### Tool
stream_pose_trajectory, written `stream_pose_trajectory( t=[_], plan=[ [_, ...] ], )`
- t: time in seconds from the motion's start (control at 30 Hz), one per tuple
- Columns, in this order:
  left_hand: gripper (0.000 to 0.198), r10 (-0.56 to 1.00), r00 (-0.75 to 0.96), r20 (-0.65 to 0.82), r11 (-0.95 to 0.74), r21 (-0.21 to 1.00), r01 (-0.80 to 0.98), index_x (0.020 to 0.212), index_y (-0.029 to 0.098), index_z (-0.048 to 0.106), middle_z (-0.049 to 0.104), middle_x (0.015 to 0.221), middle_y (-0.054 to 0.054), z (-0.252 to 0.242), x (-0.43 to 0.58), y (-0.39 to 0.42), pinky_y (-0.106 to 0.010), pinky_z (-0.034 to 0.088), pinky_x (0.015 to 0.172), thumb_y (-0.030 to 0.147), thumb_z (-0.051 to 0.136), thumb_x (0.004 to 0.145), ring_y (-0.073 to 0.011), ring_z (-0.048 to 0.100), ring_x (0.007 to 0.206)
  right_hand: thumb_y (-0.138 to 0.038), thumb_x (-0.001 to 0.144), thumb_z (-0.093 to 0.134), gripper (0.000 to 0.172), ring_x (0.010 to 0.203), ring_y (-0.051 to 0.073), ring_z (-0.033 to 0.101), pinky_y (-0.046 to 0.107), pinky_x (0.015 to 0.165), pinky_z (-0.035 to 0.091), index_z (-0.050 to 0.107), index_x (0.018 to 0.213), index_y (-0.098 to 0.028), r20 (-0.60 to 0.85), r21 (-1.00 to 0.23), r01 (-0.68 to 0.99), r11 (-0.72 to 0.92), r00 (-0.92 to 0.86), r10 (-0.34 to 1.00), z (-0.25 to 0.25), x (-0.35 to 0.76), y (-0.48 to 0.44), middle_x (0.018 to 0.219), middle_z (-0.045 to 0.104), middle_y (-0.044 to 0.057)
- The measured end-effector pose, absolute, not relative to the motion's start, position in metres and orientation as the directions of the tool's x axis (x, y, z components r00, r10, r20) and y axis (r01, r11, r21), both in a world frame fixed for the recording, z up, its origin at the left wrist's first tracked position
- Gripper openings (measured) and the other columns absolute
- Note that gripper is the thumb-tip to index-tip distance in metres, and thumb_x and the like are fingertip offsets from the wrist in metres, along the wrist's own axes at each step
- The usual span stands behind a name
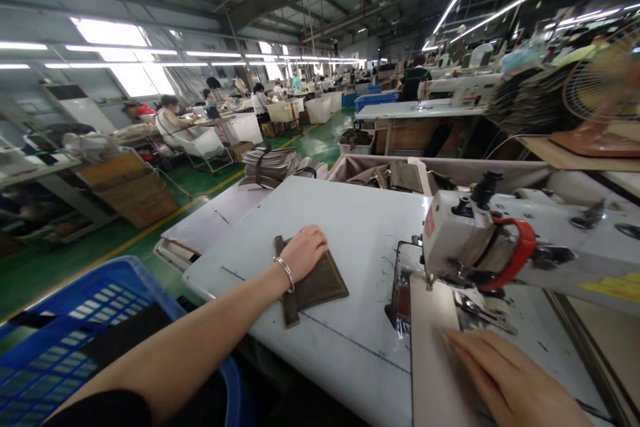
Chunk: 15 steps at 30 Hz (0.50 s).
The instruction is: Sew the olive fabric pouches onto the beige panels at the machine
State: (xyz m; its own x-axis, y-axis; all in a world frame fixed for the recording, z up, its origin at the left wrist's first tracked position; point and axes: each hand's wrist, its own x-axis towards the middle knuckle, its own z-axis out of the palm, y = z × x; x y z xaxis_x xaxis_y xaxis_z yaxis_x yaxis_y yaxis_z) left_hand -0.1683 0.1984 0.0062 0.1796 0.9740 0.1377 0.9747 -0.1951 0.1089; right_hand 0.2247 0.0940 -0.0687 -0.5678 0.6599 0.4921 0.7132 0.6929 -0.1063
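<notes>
**Grip: Left Hand Closed Over Brown Piece, Right Hand Straight-Fingered at Beige Panel**

The left hand [303, 253] lies palm down across the upper part of a dark brown stitched piece [324, 285], its fingers bent and drawn together. Whether the fingers pinch the material or only press on it cannot be determined. A metal bracelet [285, 273] encircles the wrist.

The right hand [517, 380] is partly blurred. Its fingers extend nearly straight and close together, fingertips at the right side of a beige panel [426, 353]. Contact and clamping cannot be confirmed.

The brown piece rests flat on the pale worktable [357, 213], left of the sewing machine [445, 233]; a narrow strip runs along its left side. The beige panel extends from beneath the machine head toward the near edge. A red curved lever [520, 255] is on the head. A blue basket [147, 273] stands at the lower left, below the left forearm.
</notes>
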Motion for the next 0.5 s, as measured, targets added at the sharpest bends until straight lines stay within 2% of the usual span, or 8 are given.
stream_pose_trajectory(
  t=[0.07, 0.1, 0.13, 0.2, 0.27, 0.37, 0.47, 0.5],
  plan=[
    [0.028, 0.979, 0.068, 0.193, -0.089, 0.103, 0.991, 0.106, 0.015, 0.059, 0.055, 0.118, -0.012, 0.007, -0.173, 0.208, -0.042, 0.034, 0.103, 0.039, 0.051, 0.092, -0.0267, 0.046, 0.119, -0.016, 0.09, 0.04, 0.041, 0.108, 0.026, 0.058, 0.042, 0.093, 0.049, 0.059, 0.126, -0.021, 0.441, 0.043, 0.742, 0.669, -0.615, 0.654, -0.065, 0.222, 0.119, 0.124, 0.06, 0.006],
    [0.032, 0.977, 0.009, 0.211, -0.031, 0.103, 0.994, 0.105, 0.012, 0.057, 0.053, 0.118, -0.016, 0.006, -0.177, 0.212, -0.047, 0.035, 0.101, 0.041, 0.051, 0.091, -0.0314, 0.044, 0.119, -0.013, 0.09, 0.04, 0.042, 0.11, 0.027, 0.057, 0.045, 0.095, 0.047, 0.056, 0.129, -0.02, 0.407, 0.081, 0.758, 0.648, -0.618, 0.672, -0.065, 0.218, 0.128, 0.128, 0.057, 0.008],
    [0.035, 0.975, -0.037, 0.221, 0.014, 0.105, 0.994, 0.103, 0.011, 0.056, 0.053, 0.117, -0.019, 0.005, -0.182, 0.216, -0.051, 0.036, 0.098, 0.043, 0.052, 0.09, -0.0348, 0.044, 0.118, -0.011, 0.09, 0.04, 0.044, 0.109, 0.027, 0.056, 0.047, 0.095, 0.046, 0.054, 0.131, -0.02, 0.388, 0.103, 0.771, 0.628, -0.612, 0.689, -0.065, 0.214, 0.133, 0.13, 0.055, 0.008],
    [0.035, 0.973, -0.074, 0.22, 0.048, 0.122, 0.991, 0.098, 0.011, 0.054, 0.055, 0.11, -0.02, 0.002, -0.19, 0.218, -0.052, 0.038, 0.093, 0.045, 0.051, 0.089, -0.0363, 0.047, 0.113, -0.008, 0.089, 0.043, 0.049, 0.11, 0.028, 0.055, 0.049, 0.097, 0.044, 0.049, 0.136, -0.021, 0.365, 0.116, 0.795, 0.596, -0.592, 0.719, -0.067, 0.207, 0.136, 0.134, 0.051, 0.009],
    [0.03, 0.98, -0.041, 0.194, 0.01, 0.16, 0.987, 0.095, 0.013, 0.052, 0.058, 0.1, -0.016, 0.001, -0.191, 0.215, -0.047, 0.042, 0.088, 0.043, 0.048, 0.091, -0.0318, 0.054, 0.102, -0.007, 0.088, 0.046, 0.051, 0.111, 0.029, 0.053, 0.049, 0.097, 0.042, 0.047, 0.137, -0.021, 0.356, 0.105, 0.81, 0.577, -0.572, 0.738, -0.068, 0.203, 0.132, 0.135, 0.05, 0.009],
    [0.024, 0.984, 0.118, 0.136, -0.15, 0.259, 0.954, 0.093, 0.017, 0.051, 0.059, 0.086, -0.006, 0.007, -0.172, 0.206, -0.037, 0.046, 0.08, 0.037, 0.039, 0.095, -0.0222, 0.058, 0.083, -0.007, 0.088, 0.048, 0.049, 0.111, 0.029, 0.052, 0.049, 0.096, 0.041, 0.049, 0.135, -0.02, 0.353, 0.043, 0.82, 0.571, -0.547, 0.759, -0.064, 0.201, 0.124, 0.131, 0.052, 0.01],
    [0.026, 0.929, 0.356, 0.101, -0.367, 0.378, 0.85, 0.093, 0.019, 0.054, 0.061, 0.09, -0.003, 0.018, -0.126, 0.195, -0.029, 0.045, 0.084, 0.027, 0.029, 0.098, -0.016, 0.058, 0.086, -0.009, 0.089, 0.05, 0.044, 0.109, 0.029, 0.052, 0.048, 0.095, 0.041, 0.051, 0.132, -0.019, 0.352, -0.026, 0.822, 0.569, -0.525, 0.775, -0.058, 0.199, 0.121, 0.129, 0.054, 0.01],
    [0.026, 0.896, 0.435, 0.092, -0.432, 0.412, 0.802, 0.092, 0.019, 0.056, 0.062, 0.094, -0.002, 0.021, -0.108, 0.192, -0.027, 0.044, 0.087, 0.023, 0.031, 0.097, -0.0146, 0.058, 0.091, -0.01, 0.09, 0.05, 0.042, 0.109, 0.029, 0.051, 0.047, 0.095, 0.041, 0.051, 0.131, -0.018, 0.348, -0.037, 0.825, 0.564, -0.518, 0.781, -0.056, 0.199, 0.12, 0.129, 0.054, 0.01]
  ],
)
